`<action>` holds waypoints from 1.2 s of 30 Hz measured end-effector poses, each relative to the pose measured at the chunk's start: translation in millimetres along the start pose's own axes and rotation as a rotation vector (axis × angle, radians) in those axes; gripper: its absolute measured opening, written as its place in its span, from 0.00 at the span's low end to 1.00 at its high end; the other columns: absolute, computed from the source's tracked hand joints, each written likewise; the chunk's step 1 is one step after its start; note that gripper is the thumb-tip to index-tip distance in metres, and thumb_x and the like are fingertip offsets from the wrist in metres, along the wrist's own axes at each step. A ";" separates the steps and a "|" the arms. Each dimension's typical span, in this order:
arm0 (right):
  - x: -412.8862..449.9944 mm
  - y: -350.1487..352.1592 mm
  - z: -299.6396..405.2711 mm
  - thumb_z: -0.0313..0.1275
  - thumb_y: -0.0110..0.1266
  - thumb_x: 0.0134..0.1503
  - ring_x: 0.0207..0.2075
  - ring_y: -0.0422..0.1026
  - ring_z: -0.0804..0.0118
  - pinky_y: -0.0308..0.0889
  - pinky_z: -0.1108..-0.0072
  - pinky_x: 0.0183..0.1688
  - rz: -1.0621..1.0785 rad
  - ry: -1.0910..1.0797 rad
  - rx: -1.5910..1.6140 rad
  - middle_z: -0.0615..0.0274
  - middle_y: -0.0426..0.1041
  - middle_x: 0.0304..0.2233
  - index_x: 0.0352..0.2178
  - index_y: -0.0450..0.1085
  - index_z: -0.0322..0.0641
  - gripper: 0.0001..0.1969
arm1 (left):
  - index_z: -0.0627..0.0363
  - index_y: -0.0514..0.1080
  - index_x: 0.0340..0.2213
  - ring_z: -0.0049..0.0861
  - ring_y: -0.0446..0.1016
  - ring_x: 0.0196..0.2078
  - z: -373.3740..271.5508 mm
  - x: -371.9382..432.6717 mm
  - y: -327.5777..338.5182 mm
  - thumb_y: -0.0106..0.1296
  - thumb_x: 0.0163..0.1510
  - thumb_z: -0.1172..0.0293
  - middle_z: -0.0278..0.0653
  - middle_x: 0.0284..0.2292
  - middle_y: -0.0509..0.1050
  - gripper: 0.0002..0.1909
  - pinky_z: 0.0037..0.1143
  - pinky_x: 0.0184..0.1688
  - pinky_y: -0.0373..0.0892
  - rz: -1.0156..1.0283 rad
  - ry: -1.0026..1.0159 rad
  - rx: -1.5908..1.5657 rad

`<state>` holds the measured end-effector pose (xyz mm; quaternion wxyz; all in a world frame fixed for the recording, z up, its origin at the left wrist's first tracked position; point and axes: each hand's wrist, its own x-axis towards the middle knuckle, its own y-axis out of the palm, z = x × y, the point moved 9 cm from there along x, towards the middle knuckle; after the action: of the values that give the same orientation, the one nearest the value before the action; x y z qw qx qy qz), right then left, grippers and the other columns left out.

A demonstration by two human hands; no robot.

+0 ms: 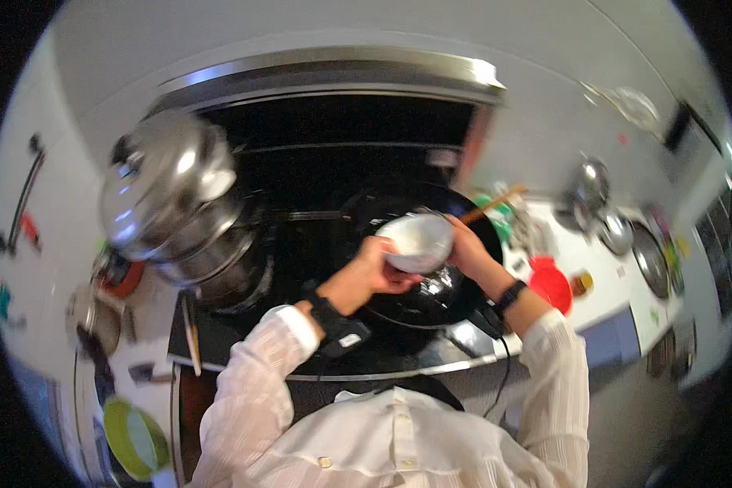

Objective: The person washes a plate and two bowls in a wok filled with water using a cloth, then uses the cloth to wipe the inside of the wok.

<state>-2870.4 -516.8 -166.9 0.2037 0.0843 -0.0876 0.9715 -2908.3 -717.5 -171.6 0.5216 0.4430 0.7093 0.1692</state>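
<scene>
Both of my hands hold a white bowl above a black wok on the black cooktop. My left hand grips the left side of the bowl, and my right hand grips its right side. The bowl is tilted, and something whitish seems to be inside, too blurred to name. Below the bowl, the bottom of the wok looks shiny. A wooden handle sticks out over the wok's upper right rim. The bowl and hands hide the middle of the wok.
A stacked steel steamer pot stands on the cooktop's left. Chopsticks lie near its front left corner. On the right counter are a red bowl, a small jar and a metal lid. A green basin sits at the lower left.
</scene>
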 end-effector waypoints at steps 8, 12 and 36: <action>-77.8 -10.8 0.9 0.40 0.46 0.61 0.24 0.70 0.72 0.64 0.82 0.20 -0.187 0.638 0.644 0.62 0.74 0.33 0.48 0.67 0.43 0.18 | 0.71 0.57 0.54 0.42 0.76 0.25 -16.1 39.0 52.0 0.42 0.49 0.68 0.66 0.38 0.72 0.30 0.28 0.19 0.70 -0.009 0.347 -0.041; -54.4 -1.7 17.1 0.40 0.45 0.62 0.23 0.66 0.75 0.61 0.85 0.22 -0.236 0.596 0.608 0.68 0.73 0.33 0.46 0.68 0.46 0.16 | 0.69 0.64 0.46 0.45 0.76 0.22 -31.3 40.5 33.2 0.42 0.47 0.71 0.62 0.34 0.74 0.24 0.29 0.18 0.70 -0.152 0.297 -0.063; -39.6 22.6 52.7 0.34 0.57 0.53 0.46 0.72 0.34 0.71 0.59 0.45 0.414 -0.108 -1.110 0.36 0.68 0.51 0.59 0.55 0.40 0.33 | 0.59 0.65 0.51 0.49 0.79 0.35 -41.1 27.1 76.3 0.54 0.49 0.63 0.58 0.35 0.77 0.27 0.40 0.32 0.73 -0.468 0.795 1.442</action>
<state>-2837.2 -563.1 -126.7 0.0188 -0.0042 -0.6073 0.7943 -2912.1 -644.5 -117.6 -0.1536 0.4166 0.8469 -0.2926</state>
